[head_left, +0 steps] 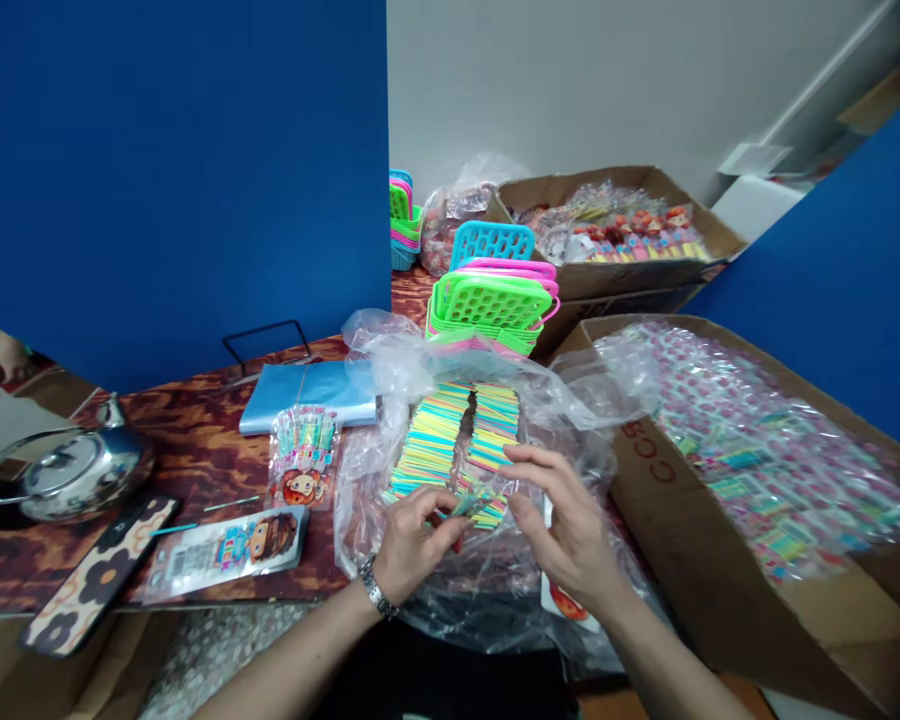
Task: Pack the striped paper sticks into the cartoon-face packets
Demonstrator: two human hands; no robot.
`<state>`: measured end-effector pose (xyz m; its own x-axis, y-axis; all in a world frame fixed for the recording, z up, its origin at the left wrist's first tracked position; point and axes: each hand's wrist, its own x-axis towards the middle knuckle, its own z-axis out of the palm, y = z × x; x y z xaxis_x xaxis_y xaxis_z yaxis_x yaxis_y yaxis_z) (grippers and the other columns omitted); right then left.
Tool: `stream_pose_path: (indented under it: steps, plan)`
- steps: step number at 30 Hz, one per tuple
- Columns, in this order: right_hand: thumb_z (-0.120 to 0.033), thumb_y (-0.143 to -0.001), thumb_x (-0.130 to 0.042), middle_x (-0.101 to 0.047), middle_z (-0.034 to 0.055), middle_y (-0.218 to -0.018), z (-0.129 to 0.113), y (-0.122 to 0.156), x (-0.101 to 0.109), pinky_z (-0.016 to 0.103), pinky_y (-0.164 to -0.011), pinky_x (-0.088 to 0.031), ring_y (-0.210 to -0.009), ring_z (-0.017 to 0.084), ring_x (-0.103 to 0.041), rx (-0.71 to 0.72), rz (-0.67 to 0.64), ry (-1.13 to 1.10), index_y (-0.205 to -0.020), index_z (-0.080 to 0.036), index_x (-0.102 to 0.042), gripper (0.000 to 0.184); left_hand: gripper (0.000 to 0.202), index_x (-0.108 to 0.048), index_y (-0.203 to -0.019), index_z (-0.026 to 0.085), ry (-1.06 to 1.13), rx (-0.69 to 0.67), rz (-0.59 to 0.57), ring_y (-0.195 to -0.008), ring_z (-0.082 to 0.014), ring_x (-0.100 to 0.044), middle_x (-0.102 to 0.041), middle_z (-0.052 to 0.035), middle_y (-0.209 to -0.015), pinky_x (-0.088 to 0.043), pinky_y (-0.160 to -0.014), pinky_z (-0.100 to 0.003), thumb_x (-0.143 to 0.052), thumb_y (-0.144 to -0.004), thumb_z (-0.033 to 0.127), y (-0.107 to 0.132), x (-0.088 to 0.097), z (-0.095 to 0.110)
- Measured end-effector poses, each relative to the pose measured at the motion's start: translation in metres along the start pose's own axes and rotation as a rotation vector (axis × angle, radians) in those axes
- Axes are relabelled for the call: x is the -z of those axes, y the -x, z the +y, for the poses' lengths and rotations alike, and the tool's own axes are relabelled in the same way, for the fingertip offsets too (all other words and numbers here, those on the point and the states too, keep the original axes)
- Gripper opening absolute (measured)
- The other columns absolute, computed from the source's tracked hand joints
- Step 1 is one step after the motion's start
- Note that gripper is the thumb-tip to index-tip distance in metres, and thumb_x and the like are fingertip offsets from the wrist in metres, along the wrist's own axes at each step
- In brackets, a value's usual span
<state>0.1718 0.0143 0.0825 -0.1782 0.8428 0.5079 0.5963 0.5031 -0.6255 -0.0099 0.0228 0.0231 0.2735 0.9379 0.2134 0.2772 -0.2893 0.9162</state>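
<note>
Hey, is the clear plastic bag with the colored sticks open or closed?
Open: the clear plastic bag gapes wide, the colored sticks lie bare inside, and the left hand and right hand reach them.

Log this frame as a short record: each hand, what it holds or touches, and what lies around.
left: left hand pinches a small bundle of coloured sticks
right: right hand open, fingertips at the bundle
beneath: stacks of sticks in a clear bag
table, left side: packet, metal pot, phone
behind bag: baskets
right side: box full of packets
</note>
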Motion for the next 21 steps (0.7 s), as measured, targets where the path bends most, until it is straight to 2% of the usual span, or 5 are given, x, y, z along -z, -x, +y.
stream_pose_path:
  steps: [5, 8, 11, 15, 21]
  plan:
    - [-0.02, -0.081, -0.053, -0.056, 0.0072, -0.114, -0.006, -0.002, -0.003, 0.046, -0.095, -0.036, -0.108, 0.023, -0.051, 0.171, -0.166, 0.139, -0.101, -0.027, -0.058, 0.022, 0.009, -0.063, -0.081, 0.017, -0.063, -0.084, -0.019, -0.071, -0.015, -0.061, -0.067, -0.0054, -0.078, -0.048, -0.058, -0.022, -0.058, -0.08, 0.024, 0.002, 0.001, 0.004]
    - [-0.022, -0.084, -0.049, -0.055, 0.0089, -0.114, -0.001, 0.0, 0.005, 0.041, -0.091, -0.04, -0.108, 0.022, -0.051, 0.086, -0.124, 0.131, -0.111, -0.026, -0.052, 0.028, 0.01, -0.063, -0.078, 0.017, -0.099, -0.058, -0.019, -0.069, -0.0149, -0.061, -0.067, -0.0043, -0.074, -0.048, -0.059, -0.022, -0.058, -0.079, 0.025, 0.006, 0.015, 0.006]
    - [-0.027, -0.086, -0.044, -0.056, 0.0097, -0.112, 0.026, 0.008, 0.021, 0.036, -0.087, -0.044, -0.104, 0.022, -0.053, -0.086, -0.082, 0.171, -0.113, -0.025, -0.05, 0.027, 0.013, -0.063, -0.074, 0.017, -0.161, 0.038, 0.03, -0.063, -0.0138, -0.06, -0.066, -0.0023, -0.069, -0.047, -0.059, -0.022, -0.056, -0.079, 0.027, 0.008, 0.05, 0.004]
    - [-0.038, -0.085, -0.041, -0.06, 0.0104, -0.106, 0.092, 0.036, 0.037, 0.036, -0.082, -0.046, -0.096, 0.024, -0.057, -0.255, -0.279, 0.4, -0.107, -0.023, -0.054, 0.03, 0.024, -0.061, -0.077, 0.016, -0.277, 0.243, 0.17, -0.062, -0.0149, -0.059, -0.064, -0.0008, -0.067, -0.046, -0.057, -0.023, -0.05, -0.081, 0.037, 0.004, 0.12, -0.019]
    - [-0.04, -0.081, -0.045, -0.059, 0.0125, -0.11, 0.142, 0.07, 0.042, 0.036, -0.085, -0.044, -0.099, 0.025, -0.056, -0.368, -0.477, 0.65, -0.114, -0.017, -0.053, 0.041, 0.037, -0.065, -0.078, 0.014, -0.585, 0.284, 0.352, -0.105, -0.0299, -0.053, -0.062, -0.0122, -0.099, -0.042, -0.089, -0.04, -0.055, -0.068, 0.048, -0.016, 0.174, -0.09]
